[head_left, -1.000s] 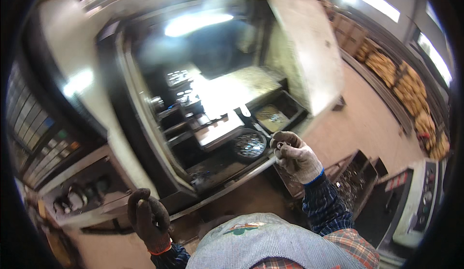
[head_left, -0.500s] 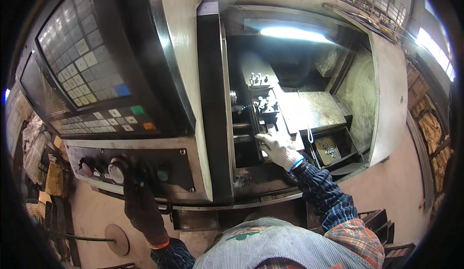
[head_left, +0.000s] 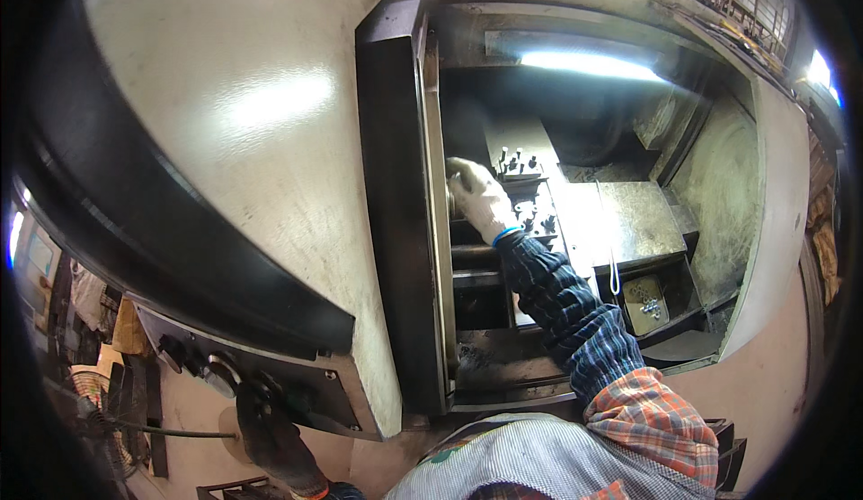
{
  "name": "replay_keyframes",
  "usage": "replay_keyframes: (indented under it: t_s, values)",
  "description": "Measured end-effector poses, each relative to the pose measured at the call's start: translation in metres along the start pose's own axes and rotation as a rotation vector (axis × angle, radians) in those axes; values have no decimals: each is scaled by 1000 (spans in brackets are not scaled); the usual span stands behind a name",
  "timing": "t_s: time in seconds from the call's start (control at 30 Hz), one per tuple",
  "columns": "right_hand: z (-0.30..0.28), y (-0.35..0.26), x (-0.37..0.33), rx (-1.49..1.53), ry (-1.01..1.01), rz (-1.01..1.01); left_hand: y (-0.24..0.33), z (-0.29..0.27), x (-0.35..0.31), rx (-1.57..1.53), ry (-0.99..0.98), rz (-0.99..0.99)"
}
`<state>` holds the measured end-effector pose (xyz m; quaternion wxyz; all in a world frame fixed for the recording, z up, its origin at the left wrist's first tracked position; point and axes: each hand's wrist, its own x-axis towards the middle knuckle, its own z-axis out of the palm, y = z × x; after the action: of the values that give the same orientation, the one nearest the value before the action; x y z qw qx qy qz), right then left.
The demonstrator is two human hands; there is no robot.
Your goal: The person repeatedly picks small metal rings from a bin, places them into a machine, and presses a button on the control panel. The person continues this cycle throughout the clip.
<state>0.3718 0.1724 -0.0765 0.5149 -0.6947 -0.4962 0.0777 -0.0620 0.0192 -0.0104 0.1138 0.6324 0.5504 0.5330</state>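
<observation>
My right hand (head_left: 481,199), in a white knitted glove with a blue cuff edge, reaches inside the lathe. Its fingers curl in at the spindle end beside the dark door edge (head_left: 395,203); what they close round is hidden. Just right of that hand stand tool holders (head_left: 537,217) with several upright bolts on the slide. My left hand (head_left: 274,437), dark-gloved, is low at the control panel (head_left: 306,397), right beside a round silver knob (head_left: 221,374). Its fingers merge with the black panel, so their grip is unclear.
A tray (head_left: 638,311) of small metal parts sits at the right inside the machine, below a metal cover (head_left: 638,221). A lit tube lamp (head_left: 593,66) runs along the back. The pale machine housing (head_left: 243,140) rises on the left. A fan (head_left: 94,401) stands lower left.
My right hand has moved up and left, from the slide's front to the spindle end. The view has shifted, so the keypad has left the picture. My left hand stays near the knob.
</observation>
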Motion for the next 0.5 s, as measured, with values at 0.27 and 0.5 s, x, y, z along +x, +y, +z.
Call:
replay_keyframes:
  t_s: [0.27,0.5]
  values:
    - [14,46,-62,417,-116,614,-15,-3,-4,107,-2,178]
    - [53,82,-30,380,325,483,35,3,-4,131,43,141]
